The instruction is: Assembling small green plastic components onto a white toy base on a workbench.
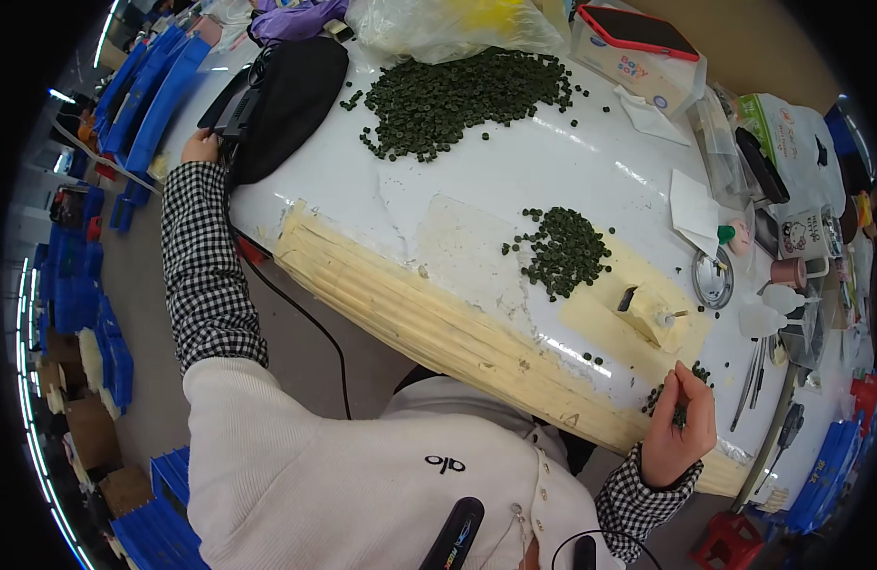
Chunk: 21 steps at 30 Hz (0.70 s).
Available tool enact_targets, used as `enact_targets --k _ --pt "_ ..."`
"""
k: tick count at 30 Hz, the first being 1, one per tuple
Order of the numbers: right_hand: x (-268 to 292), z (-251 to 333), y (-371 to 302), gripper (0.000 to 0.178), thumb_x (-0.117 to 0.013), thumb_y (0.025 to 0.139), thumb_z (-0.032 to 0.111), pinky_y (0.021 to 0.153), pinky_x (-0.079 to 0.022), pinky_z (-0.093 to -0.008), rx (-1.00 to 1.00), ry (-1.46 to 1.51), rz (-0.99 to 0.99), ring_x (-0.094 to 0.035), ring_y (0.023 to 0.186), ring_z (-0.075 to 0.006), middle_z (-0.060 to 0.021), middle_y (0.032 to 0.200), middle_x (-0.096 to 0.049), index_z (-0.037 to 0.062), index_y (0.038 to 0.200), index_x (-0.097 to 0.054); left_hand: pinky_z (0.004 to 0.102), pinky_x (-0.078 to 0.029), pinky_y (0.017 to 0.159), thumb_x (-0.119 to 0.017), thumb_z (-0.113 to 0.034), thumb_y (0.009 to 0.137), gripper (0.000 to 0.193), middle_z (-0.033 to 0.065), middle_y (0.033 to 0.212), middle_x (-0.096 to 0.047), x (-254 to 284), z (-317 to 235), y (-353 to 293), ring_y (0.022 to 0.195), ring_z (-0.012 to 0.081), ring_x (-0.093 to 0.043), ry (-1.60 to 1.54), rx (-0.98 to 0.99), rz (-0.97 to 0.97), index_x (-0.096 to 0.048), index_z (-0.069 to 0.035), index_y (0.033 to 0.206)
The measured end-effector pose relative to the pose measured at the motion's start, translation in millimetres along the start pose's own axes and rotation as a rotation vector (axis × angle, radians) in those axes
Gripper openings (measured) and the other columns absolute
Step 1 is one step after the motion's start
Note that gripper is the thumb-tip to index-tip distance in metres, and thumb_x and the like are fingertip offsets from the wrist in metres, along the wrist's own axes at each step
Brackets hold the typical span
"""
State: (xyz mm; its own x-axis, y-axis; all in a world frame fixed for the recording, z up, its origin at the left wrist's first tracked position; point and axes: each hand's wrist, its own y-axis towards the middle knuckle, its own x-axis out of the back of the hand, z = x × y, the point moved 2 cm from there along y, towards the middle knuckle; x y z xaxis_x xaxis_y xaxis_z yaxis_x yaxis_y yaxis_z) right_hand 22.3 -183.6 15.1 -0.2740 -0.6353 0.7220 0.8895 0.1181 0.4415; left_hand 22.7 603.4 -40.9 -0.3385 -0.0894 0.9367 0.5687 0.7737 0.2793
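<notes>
At the table's far left edge, my left hand (201,147) is closed with curled fingers beside a black boxy device (235,118); what lies inside its grip is hidden. A black cloth bag or cover (301,109) lies against that device. My right hand (681,432) is at the table's near right edge, thumb and forefinger tips pressed together, with small dark green pieces showing within its curled fingers. More such pieces (702,372) lie scattered around its fingertips. Just beyond is a cream-coloured block-like fixture (655,318) with a short pin sticking out, on a yellowish sheet (591,313).
A small pile of green pieces (564,252) sits mid-table; a larger pile (467,100) is farther back. A round metal dish (712,277), tweezers (750,385) and a red-cased phone on a box (638,33) stand rightward. A black cable (310,318) hangs off the padded edge (400,304).
</notes>
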Motion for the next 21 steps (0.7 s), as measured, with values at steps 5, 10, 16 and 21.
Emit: enact_targets --k 5,10,16,21 --pt "3.3 -4.6 -1.8 0.015 -0.065 0.080 -0.010 0.064 -0.050 -0.0259 -0.064 0.141 -0.017 -0.062 0.068 -0.0174 -0.0130 0.081 -0.066 -0.0055 0.095 -0.066 0.0303 -0.047 0.068 -0.055 -0.031 0.095 0.038 0.0075 0.081 -0.066 104.3 -110.0 -77.7 0.071 0.0170 -0.061 -0.337 -0.185 -0.222 -0.059 -0.005 0.123" --pt "-1.0 -0.6 -0.9 0.016 -0.066 0.080 -0.009 0.066 -0.051 -0.0239 -0.123 0.373 0.021 -0.064 0.072 -0.0144 -0.0118 0.083 -0.067 -0.0061 0.095 -0.066 0.0194 -0.024 0.049 -0.040 -0.011 0.102 0.026 -0.0033 0.075 -0.029 143.4 -267.1 -205.2 0.061 0.0039 -0.027 -1.667 -0.192 0.647 -0.045 0.004 0.123" --pt "-2.7 6.1 6.5 0.016 -0.064 0.083 -0.009 0.073 -0.053 -0.0247 -0.246 0.690 0.081 -0.066 0.081 -0.0150 -0.0117 0.090 -0.068 -0.0058 0.099 -0.065 0.0234 -0.038 0.068 -0.041 -0.003 0.097 0.017 0.0031 0.089 -0.041 126.1 -363.2 -306.9 0.075 0.0111 -0.039 -2.025 0.159 1.390 -0.044 0.000 0.113" --pt "-5.0 3.2 11.4 0.018 -0.063 0.086 -0.007 0.077 -0.054 -0.0255 -0.384 0.924 0.136 -0.067 0.086 -0.0157 -0.0130 0.095 -0.069 -0.0063 0.104 -0.063 0.0235 -0.044 0.076 -0.041 0.002 0.094 0.029 0.0055 0.100 -0.048 110.9 -399.5 -364.9 0.082 0.0103 -0.047 -1.854 0.114 1.567 -0.042 0.004 0.123"
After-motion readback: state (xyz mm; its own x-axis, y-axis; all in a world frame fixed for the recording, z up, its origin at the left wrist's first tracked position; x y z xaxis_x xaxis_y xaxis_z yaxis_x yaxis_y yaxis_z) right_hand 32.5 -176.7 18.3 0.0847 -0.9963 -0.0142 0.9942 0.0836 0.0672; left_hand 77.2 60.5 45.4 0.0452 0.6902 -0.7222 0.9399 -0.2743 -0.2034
